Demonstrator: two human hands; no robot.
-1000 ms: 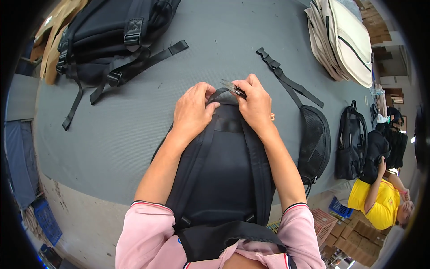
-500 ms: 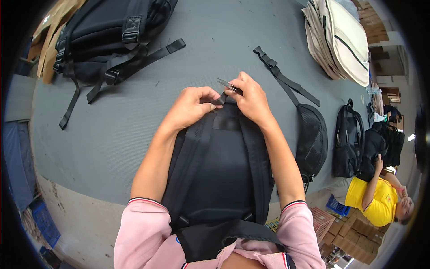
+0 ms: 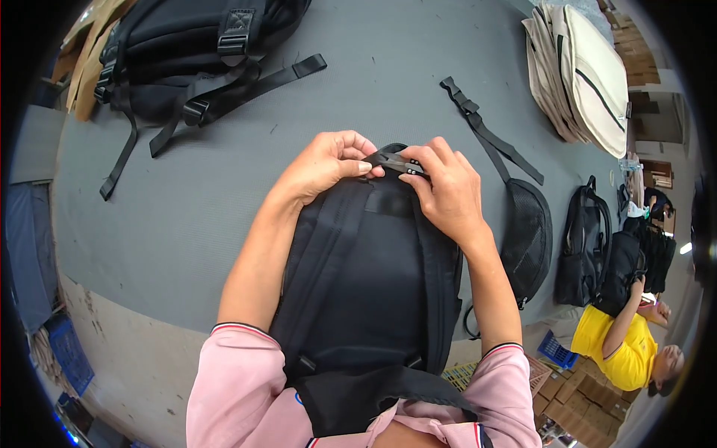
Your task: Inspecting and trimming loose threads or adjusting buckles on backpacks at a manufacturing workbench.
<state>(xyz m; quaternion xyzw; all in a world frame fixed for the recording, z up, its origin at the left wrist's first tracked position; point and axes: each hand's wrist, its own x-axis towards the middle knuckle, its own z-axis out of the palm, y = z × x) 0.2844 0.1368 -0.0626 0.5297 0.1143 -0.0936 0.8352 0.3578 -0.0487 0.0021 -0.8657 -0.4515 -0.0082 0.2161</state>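
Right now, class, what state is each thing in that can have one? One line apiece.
Black fabric backpack: lying with shoulder straps facing up.
Black webbing at its top: pinched in the left hand.
Small metal snips with dark handles: held in the right hand; blades open or shut, unclear.
Black mesh pouch: lying, strap stretched out.
Cream fabric pieces: stacked.
Black bag, upper left: lying, strap ends loose.

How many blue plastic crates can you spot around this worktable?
2: one blue crate at the picture's lower left, past the grey table, and another blue crate at lower right, near the yellow-shirted co-worker. More may be hidden.
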